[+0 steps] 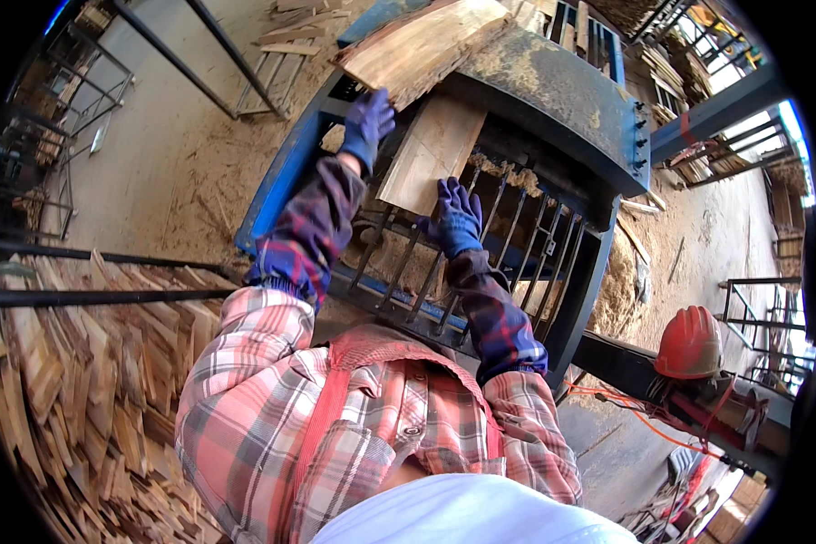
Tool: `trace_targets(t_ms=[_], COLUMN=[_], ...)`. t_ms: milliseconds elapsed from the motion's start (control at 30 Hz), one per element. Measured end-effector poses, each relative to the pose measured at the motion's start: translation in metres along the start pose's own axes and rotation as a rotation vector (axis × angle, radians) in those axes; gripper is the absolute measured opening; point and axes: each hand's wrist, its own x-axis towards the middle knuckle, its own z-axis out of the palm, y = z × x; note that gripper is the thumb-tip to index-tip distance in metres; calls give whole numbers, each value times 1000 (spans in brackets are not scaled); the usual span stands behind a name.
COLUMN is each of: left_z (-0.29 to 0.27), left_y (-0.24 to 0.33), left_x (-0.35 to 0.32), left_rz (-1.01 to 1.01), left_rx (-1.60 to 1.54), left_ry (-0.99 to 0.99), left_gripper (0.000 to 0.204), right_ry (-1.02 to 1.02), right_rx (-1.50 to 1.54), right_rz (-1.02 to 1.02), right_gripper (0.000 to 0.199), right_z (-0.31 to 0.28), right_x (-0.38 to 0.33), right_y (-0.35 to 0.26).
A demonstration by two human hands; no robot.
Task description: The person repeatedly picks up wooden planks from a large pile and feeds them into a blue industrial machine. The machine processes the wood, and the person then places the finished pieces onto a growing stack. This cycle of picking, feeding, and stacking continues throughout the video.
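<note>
A pale wooden board (pixel 435 150) lies on the dark metal bars (pixel 417 238) of a blue-framed machine (pixel 553 91), its far end under the machine's hood. My right hand (pixel 458 220), in a blue glove, is open, fingers stretched out against the board's near right corner. My left hand (pixel 369 127), gloved too, reaches out left of this board. Its fingers are extended and slightly bent, just below a wide bark-edged slab (pixel 426 50) resting on top of the machine. Whether the left fingertips touch that slab is hard to tell.
A large heap of split wood strips (pixel 100 363) fills the lower left behind black rails (pixel 109 297). A red hard hat (pixel 689 343) sits on a beam at the right, near an orange cord (pixel 644 417). Sawdust (pixel 615 281) is piled beside the machine.
</note>
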Motion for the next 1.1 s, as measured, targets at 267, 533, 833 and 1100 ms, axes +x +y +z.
trace_targets(t_ms=[267, 533, 833, 1100], left_z=[49, -44, -84, -135], left_y=[-8, -44, -64, -40], left_x=[-62, -217, -233, -162], left_rz=[-182, -490, 205, 41], left_rx=[-388, -311, 392, 393], left_ry=[-287, -266, -92, -135], left_gripper=[37, 58, 29, 42], right_ry=[161, 21, -89, 150], right_rx=[1779, 1991, 1823, 555], right_rz=[260, 346, 206, -209], right_gripper=[44, 49, 43, 98], right_z=[-30, -12, -11, -8], right_x=[63, -46, -118, -147], right_y=[28, 39, -14, -68])
